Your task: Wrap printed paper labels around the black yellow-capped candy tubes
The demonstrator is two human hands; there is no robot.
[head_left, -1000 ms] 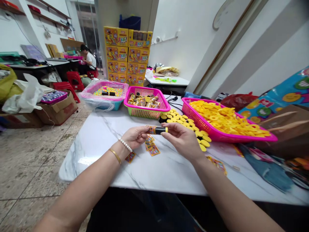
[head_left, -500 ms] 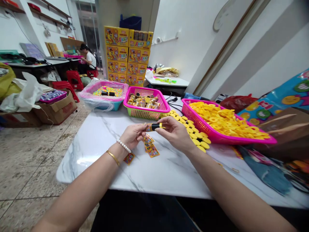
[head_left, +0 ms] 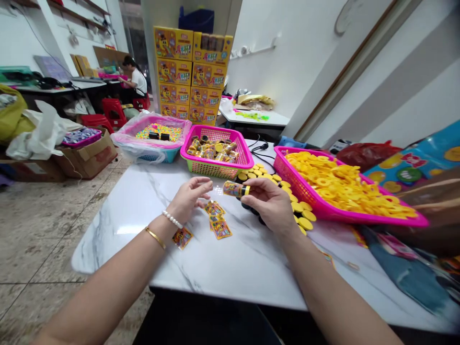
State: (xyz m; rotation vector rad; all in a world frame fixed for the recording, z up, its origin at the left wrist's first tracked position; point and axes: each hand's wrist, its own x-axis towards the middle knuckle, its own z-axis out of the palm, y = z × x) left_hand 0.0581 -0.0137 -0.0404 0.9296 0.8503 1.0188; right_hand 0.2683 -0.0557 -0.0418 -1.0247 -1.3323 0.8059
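My right hand (head_left: 270, 203) grips a small labelled tube with a yellow cap (head_left: 235, 189) above the white marble table (head_left: 230, 258). A hand's width to the left, my left hand (head_left: 190, 197) hovers with its fingers loosely curled and nothing in them, just above several colourful stickers (head_left: 216, 220) lying on the table. Another sticker (head_left: 181, 237) lies beside my left wrist. A row of yellow caps (head_left: 283, 189) runs along the table under my right hand. Dark pieces show beneath my right palm.
A pink basket of finished tubes (head_left: 215, 152) stands behind my hands. To its right is a long pink tray of yellow rings (head_left: 341, 187), to its left a lined basket of coloured beads (head_left: 158, 135). Stacked yellow cartons (head_left: 192, 76) stand behind. A person (head_left: 134, 86) sits far left.
My left hand has let go of the tube and drawn back to the left. The right hand now holds the tube alone. The camera has shifted slightly.
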